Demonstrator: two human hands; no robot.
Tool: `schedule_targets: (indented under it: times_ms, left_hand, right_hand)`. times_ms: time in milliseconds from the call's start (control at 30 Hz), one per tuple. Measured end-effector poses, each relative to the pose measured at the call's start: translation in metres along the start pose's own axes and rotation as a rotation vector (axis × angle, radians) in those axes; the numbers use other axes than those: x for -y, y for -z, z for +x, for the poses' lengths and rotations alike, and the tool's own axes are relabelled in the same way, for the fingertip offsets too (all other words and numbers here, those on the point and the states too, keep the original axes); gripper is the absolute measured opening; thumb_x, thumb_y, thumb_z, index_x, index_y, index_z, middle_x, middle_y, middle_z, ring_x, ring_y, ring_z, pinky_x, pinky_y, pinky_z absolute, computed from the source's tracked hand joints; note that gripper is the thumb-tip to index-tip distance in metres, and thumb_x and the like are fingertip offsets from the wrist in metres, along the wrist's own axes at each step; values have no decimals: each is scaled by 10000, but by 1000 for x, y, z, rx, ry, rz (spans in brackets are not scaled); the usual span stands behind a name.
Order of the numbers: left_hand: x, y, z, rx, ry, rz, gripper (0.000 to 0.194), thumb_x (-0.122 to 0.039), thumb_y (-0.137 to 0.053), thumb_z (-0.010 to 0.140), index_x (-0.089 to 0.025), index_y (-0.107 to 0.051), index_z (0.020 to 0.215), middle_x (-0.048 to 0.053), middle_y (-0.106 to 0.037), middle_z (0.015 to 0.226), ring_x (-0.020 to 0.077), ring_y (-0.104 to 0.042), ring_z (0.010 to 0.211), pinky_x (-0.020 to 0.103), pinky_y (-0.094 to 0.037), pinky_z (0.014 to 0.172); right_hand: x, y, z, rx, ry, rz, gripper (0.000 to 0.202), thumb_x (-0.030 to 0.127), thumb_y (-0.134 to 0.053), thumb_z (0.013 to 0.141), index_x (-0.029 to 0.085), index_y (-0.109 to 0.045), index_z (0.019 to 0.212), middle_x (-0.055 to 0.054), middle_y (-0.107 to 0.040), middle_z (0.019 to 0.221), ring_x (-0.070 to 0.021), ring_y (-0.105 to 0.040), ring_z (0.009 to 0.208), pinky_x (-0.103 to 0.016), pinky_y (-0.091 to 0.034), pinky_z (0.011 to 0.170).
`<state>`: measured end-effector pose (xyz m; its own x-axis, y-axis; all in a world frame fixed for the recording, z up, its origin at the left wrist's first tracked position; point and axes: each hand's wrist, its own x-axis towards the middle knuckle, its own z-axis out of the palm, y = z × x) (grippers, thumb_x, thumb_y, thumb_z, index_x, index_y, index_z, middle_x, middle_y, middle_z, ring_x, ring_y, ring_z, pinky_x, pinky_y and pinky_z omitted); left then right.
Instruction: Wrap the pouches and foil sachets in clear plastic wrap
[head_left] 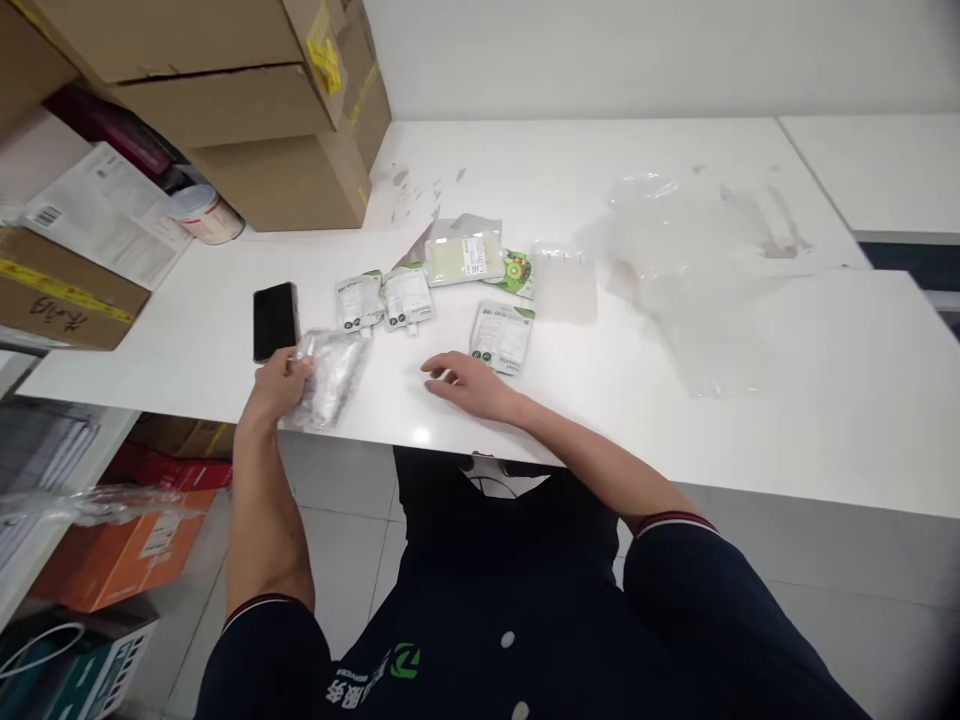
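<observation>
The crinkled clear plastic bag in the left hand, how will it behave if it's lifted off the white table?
The crinkled clear plastic bag is probably floppy: it lies creased and shapeless under the left hand. It looks light, being thin see-through film. Its glossy surface may slide easily on the white table.

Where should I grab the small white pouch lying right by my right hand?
Pinch the pouch by its near edge, coming from above with the right hand. It lies flat on the table, label up, that edge closest to the fingertips and apparently clear of the other pouches.
</observation>
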<state>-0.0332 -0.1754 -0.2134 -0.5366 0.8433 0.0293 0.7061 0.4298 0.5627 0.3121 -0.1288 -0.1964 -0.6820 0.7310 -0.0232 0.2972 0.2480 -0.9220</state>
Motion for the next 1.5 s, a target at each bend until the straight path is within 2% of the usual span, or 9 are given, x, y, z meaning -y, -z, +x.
schedule_targets:
  times_ms: [200, 367, 567, 700, 900, 1133, 1233, 1367, 1500]
  left_hand:
    - [-16, -25, -11, -383, -195, 171, 195, -326, -562, 871, -162, -634, 948, 117, -557, 1044, 367, -462, 1164, 548, -330, 920]
    - [-16, -26, -18, -530, -243, 72, 243, -184, -580, 786, -178, -677, 1009, 84, -565, 975, 283, -527, 1013, 463, -418, 880]
    - [-18, -10, -18, -579, -284, 60, 318, -167, -568, 785, -143, -680, 1081, 92, -623, 955, 245, -556, 952, 444, -460, 926]
    - [-35, -4, -33, -737, -361, 113, 296, -200, -541, 789, -153, -682, 1045, 114, -649, 974, 258, -580, 990, 454, -436, 963]
    - [-109, -35, -82, -584, -567, -132, 186, -284, -562, 856, -189, -648, 990, 96, -673, 978, 243, -621, 1003, 447, -448, 967]
    - [-200, -68, -114, -196, -600, -357, 580, -542, -647, 838, -235, -534, 1317, 114, -599, 1264, 249, -562, 1145, 403, -491, 921]
    - [-203, -69, -102, 42, -447, -278, 800, -600, -740, 726, -243, -493, 1399, 98, -656, 1130, 270, -579, 1088, 413, -491, 897]
    - [-173, -67, -84, 458, -269, -190, 437, -571, -657, 793, -205, -737, 1017, 44, -643, 744, 206, -602, 733, 352, -491, 704]
    - [-144, -61, -79, 404, -299, -145, 479, -578, -634, 806, -223, -692, 1121, 81, -675, 934, 209, -603, 789, 320, -468, 669]
  right_hand:
    - [-39, 117, -44, -555, -192, -347, 245, 356, -537, 913, 188, -653, 1049, -83, -672, 963, -202, -613, 821, -390, -494, 843]
    - [-79, 205, -51, -901, -411, -946, 510, 374, -586, 898, 114, -511, 1330, -269, -445, 1401, -387, -417, 1250, -579, -362, 970]
    - [-98, 256, -57, -824, -613, -1022, 316, 90, -409, 915, 102, -657, 1111, -220, -583, 1261, -346, -432, 1225, -537, -351, 937]
    - [-77, 271, -70, -1148, -417, -787, 248, 193, -426, 942, 172, -672, 970, -154, -666, 1100, -302, -518, 1085, -475, -374, 892]
    - [-17, 247, -81, -1368, 126, -99, 245, 448, -485, 933, 249, -523, 794, -66, -623, 834, -202, -616, 814, -381, -473, 723]
    - [4, 146, -73, -1021, 3, 490, 456, 687, -585, 808, 246, -482, 864, 5, -622, 805, -141, -647, 652, -294, -541, 569]
    - [-12, 97, -70, -801, -117, 676, 509, 709, -665, 727, 254, -505, 894, -4, -673, 867, -153, -673, 718, -314, -582, 650]
    - [-37, 59, -65, -483, -245, 814, 500, 679, -719, 696, 241, -586, 899, -17, -698, 910, -156, -677, 791, -338, -592, 767]
    - [-43, 52, -60, -224, -222, 723, 420, 602, -669, 800, 220, -694, 972, -37, -706, 970, -166, -670, 904, -375, -557, 934]
